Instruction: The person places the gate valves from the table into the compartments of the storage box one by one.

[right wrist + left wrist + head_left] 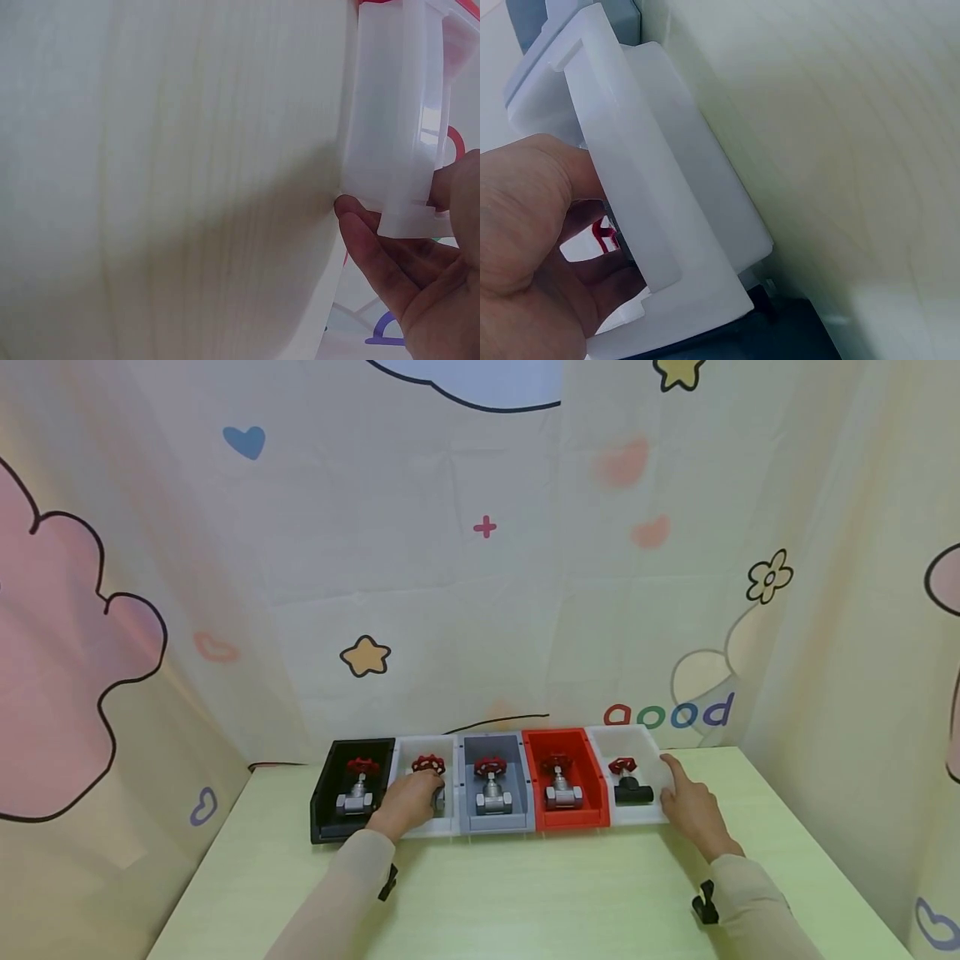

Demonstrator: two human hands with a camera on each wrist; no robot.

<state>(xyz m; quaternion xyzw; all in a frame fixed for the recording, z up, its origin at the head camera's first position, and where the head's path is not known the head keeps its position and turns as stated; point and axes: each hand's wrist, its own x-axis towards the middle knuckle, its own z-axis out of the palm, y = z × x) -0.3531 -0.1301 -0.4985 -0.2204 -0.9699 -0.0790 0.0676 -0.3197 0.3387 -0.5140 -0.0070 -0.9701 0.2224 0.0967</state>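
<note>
My left hand (408, 802) reaches into the white bin (622, 150) second from the left. Its thumb and fingers curl round a metal valve with a red handwheel (428, 763), and the hand hides most of the valve's body. At the far right end, my right hand (690, 806) grips the side wall of a translucent white bin (386, 112), thumb over the rim and fingers outside. Inside that bin sits a black-bodied valve (633, 792) with a red handle.
The bins join in one row on the pale wooden table (525, 893). A black bin (322, 818), a grey bin (468, 818) and a red bin (600, 814) each hold a silver valve with a red handwheel. A printed curtain (450, 568) hangs behind.
</note>
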